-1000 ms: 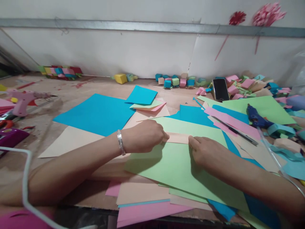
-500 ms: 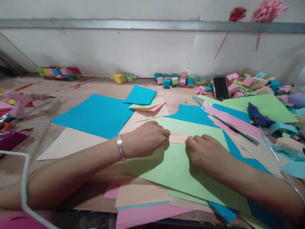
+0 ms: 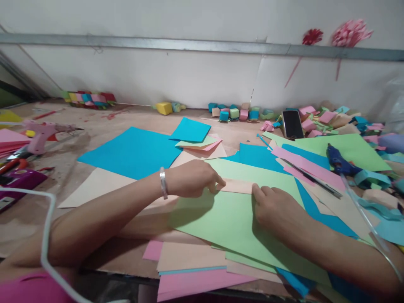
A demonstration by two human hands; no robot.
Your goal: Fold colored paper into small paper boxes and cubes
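Observation:
A narrow peach paper strip (image 3: 237, 186) lies across a large light green sheet (image 3: 221, 214). My left hand (image 3: 197, 179), with a silvery band at the wrist, touches the strip's left end, its index finger extended and the other fingers curled. At the right end, the fingertips of my right hand (image 3: 274, 204) are bent together and press on the strip. The thumbs are mostly hidden. Under the green sheet are peach, pink and blue sheets.
A blue sheet (image 3: 132, 151) and small folded papers lie beyond my left arm. Rightward are a blue glue gun (image 3: 341, 160), a slim metal tool (image 3: 312, 179), a phone (image 3: 292, 124) and paper pieces. A pink glue gun (image 3: 39, 136) and purple stapler (image 3: 22, 183) sit left.
My left index finger has stretched out along the strip, and my right hand is a little farther from it. More of the strip shows between them. The whole view has shifted slightly.

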